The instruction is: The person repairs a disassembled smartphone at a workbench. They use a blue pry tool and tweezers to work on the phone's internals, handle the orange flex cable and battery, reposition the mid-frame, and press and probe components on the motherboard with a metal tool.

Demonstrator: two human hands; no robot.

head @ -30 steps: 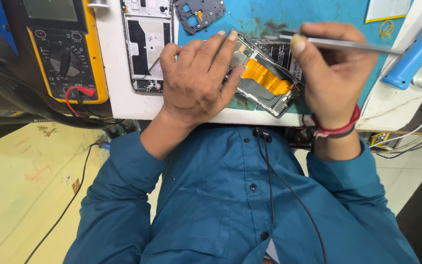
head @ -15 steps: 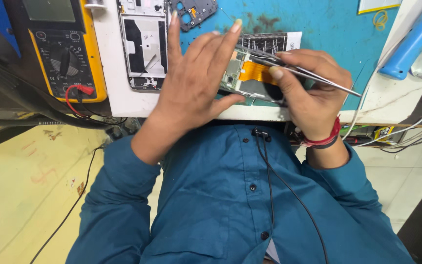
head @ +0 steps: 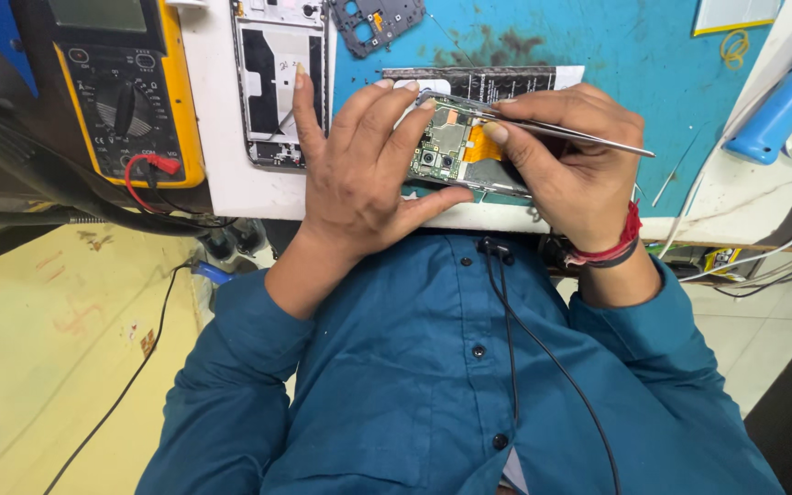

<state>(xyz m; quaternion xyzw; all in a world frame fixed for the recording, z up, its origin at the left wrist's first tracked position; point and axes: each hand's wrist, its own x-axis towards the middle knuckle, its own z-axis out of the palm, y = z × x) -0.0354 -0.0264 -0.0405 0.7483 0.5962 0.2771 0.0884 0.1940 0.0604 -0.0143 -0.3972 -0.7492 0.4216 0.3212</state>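
An opened phone with a green circuit board and an orange flex strip lies on the blue mat at the bench's near edge. My left hand rests on its left end, fingers spread, thumb along its near side. My right hand pinches metal tweezers, whose tips point left over the board at the phone's far edge. The phone's right end is hidden under my right hand.
A yellow multimeter with a red lead stands far left. A white phone frame and a dark plastic cover lie beyond my left hand. A blue tool handle is at the right, with cables below it.
My left hand has flattened and spread its fingers over the phone's left end. My right hand has lowered the tweezers closer to the board, and the circuit board now shows more.
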